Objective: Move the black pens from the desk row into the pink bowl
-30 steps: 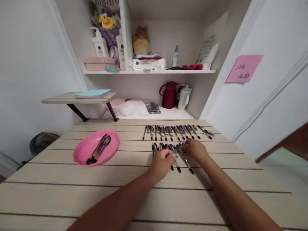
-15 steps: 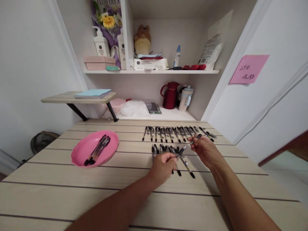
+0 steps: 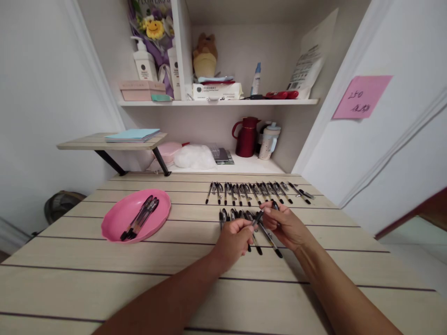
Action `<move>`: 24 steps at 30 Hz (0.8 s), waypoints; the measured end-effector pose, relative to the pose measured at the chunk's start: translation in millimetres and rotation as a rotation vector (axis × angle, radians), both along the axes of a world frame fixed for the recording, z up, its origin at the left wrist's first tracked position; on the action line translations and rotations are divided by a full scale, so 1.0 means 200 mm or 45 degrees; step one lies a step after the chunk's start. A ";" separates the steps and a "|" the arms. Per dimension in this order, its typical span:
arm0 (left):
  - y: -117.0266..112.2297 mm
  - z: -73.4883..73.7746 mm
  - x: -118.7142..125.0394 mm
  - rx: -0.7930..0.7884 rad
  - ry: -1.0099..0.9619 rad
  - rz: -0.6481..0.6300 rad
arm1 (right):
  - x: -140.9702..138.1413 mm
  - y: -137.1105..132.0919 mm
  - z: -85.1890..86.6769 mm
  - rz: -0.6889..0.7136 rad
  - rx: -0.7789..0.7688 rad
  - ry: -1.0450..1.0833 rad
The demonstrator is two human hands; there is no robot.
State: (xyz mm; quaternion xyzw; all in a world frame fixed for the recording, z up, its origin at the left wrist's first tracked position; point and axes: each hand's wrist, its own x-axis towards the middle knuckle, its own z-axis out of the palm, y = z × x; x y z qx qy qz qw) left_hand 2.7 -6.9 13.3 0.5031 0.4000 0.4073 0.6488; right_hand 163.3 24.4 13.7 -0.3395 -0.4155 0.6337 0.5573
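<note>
My left hand (image 3: 234,241) is closed around a pen (image 3: 257,217), its tip end pointing up and right. Close by, my right hand (image 3: 281,223) pinches a black pen cap (image 3: 275,205), and its fingers meet the tip end of that pen. Whether the tip sits inside the cap is hidden by the fingers. Under and behind the hands lies a row of pens and caps (image 3: 268,237), partly covered by my left hand. Farther back is a second row of pens and caps (image 3: 239,193). Several capped pens (image 3: 141,217) rest in a pink scalloped dish (image 3: 110,223) on the left.
The slatted wooden table (image 3: 104,288) meets a white shelf unit at the back. A small raised shelf (image 3: 82,142) with blue paper stands at back left. In the cabinet are a red jug (image 3: 247,137), a pale cup (image 3: 268,142) and a white plastic bag (image 3: 194,157).
My right hand has moved left and slightly down with the cap, closing the gap to the pen tip. The left hand has stayed nearly still, holding the pen.
</note>
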 end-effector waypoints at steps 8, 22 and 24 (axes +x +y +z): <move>0.01 -0.02 0.00 0.037 0.067 0.000 | 0.01 0.02 -0.01 -0.062 0.017 -0.013; 0.01 -0.05 0.00 0.051 0.155 -0.050 | 0.06 0.05 -0.01 -0.439 0.113 0.024; 0.01 -0.05 0.00 0.047 0.157 -0.043 | 0.05 0.06 -0.01 -0.432 0.124 0.105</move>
